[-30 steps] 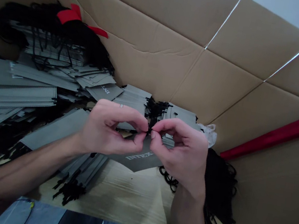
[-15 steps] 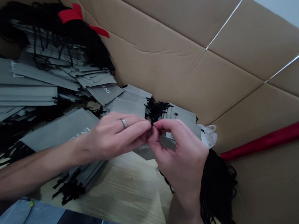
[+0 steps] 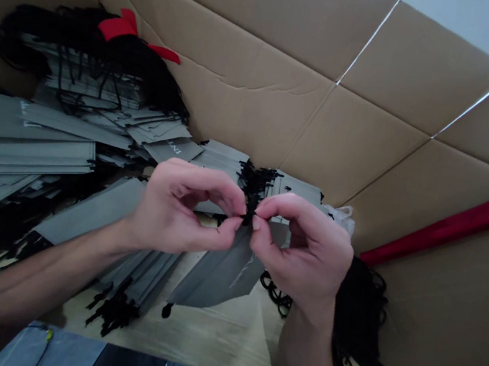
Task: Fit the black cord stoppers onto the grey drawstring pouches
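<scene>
My left hand [image 3: 182, 216] and my right hand [image 3: 309, 248] meet near the middle, thumb and forefinger of each pinched together. Between the fingertips is a short black cord [image 3: 250, 208], partly covered by the fingers. A grey bag-like piece [image 3: 218, 276] with pale lettering hangs tilted just below them, a black knob of cord at its lower left corner. Whether the pinched cord belongs to that piece I cannot tell for sure. Behind the hands lie stacked grey pieces [image 3: 226, 153] with black cord ends.
Heaps of grey pieces [image 3: 41, 153] fill the left side, topped by black cords with a red ribbon [image 3: 118, 28]. A black cord bundle [image 3: 357, 323] lies at right on the wooden table [image 3: 197, 342]. Cardboard walls [image 3: 249, 51] enclose the back; a red strip [image 3: 455, 220] runs along the right.
The grey piece has swung down into view below the hands. My left hand has turned, its thumb now showing, and a small gap has opened between the two hands' fingertips.
</scene>
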A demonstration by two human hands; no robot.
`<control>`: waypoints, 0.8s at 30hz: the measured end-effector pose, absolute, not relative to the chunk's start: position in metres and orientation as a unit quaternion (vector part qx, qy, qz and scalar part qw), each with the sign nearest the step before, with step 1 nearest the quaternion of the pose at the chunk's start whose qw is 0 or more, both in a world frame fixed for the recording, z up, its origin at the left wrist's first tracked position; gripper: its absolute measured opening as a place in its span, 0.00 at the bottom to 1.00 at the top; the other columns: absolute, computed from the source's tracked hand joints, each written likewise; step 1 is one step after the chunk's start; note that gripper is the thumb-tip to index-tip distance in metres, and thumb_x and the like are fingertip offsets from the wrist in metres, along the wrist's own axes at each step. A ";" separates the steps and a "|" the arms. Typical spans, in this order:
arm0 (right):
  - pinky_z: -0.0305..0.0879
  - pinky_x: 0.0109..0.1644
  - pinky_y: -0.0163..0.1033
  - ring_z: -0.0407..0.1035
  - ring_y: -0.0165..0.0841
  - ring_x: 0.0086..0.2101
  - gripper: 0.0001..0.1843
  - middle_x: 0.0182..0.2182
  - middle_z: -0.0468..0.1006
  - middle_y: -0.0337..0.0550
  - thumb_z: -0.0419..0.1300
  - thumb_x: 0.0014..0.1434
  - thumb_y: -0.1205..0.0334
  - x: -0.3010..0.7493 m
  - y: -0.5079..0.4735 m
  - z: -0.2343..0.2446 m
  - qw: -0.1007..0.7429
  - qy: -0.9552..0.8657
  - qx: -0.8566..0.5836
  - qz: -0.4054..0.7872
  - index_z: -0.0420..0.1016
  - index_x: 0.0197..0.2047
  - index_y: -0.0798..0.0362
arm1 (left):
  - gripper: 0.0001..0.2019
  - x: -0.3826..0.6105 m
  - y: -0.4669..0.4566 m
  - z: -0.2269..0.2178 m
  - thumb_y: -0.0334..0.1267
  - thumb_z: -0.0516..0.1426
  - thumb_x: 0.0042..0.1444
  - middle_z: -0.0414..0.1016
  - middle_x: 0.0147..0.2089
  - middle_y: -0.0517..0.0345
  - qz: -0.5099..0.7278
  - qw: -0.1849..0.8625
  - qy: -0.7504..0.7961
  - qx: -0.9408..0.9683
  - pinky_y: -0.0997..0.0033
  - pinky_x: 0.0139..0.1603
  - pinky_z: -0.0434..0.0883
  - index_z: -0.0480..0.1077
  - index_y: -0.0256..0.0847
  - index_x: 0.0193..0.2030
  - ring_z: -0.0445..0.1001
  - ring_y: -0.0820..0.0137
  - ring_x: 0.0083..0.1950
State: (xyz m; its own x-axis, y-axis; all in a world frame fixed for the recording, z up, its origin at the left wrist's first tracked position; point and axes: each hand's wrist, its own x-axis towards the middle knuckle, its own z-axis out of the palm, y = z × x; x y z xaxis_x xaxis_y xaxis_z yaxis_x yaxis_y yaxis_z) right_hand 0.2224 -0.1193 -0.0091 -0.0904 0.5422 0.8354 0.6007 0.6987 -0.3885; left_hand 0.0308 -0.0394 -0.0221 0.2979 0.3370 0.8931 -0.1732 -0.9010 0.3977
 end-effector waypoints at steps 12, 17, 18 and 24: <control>0.80 0.46 0.34 0.82 0.30 0.38 0.06 0.39 0.87 0.39 0.66 0.70 0.72 0.233 -0.127 -0.003 0.432 -0.789 -0.428 -0.084 0.81 0.45 0.52 | 0.05 0.021 -0.031 -0.031 0.29 0.66 0.70 0.88 0.42 0.59 0.543 -0.109 0.022 0.832 0.75 0.42 0.86 0.77 0.41 0.49 0.89 0.70 0.39; 0.79 0.43 0.34 0.80 0.29 0.36 0.07 0.37 0.85 0.37 0.65 0.69 0.73 0.234 -0.129 -0.001 0.430 -0.787 -0.436 -0.072 0.80 0.43 0.51 | 0.03 0.022 -0.031 -0.029 0.30 0.65 0.71 0.89 0.41 0.59 0.540 -0.101 0.020 0.835 0.78 0.39 0.85 0.77 0.40 0.48 0.88 0.73 0.37; 0.78 0.43 0.34 0.79 0.30 0.35 0.07 0.36 0.84 0.37 0.65 0.69 0.73 0.233 -0.128 -0.001 0.432 -0.783 -0.441 -0.081 0.79 0.42 0.51 | 0.03 0.022 -0.031 -0.029 0.30 0.64 0.71 0.89 0.42 0.59 0.536 -0.112 0.021 0.836 0.78 0.40 0.86 0.77 0.40 0.49 0.89 0.72 0.38; 0.79 0.42 0.36 0.79 0.32 0.35 0.07 0.36 0.85 0.39 0.62 0.69 0.71 0.224 -0.126 -0.005 0.437 -0.759 -0.469 -0.114 0.79 0.43 0.50 | 0.05 0.019 -0.027 -0.037 0.29 0.63 0.74 0.90 0.51 0.49 0.515 -0.162 0.010 0.841 0.69 0.58 0.90 0.77 0.37 0.53 0.91 0.65 0.52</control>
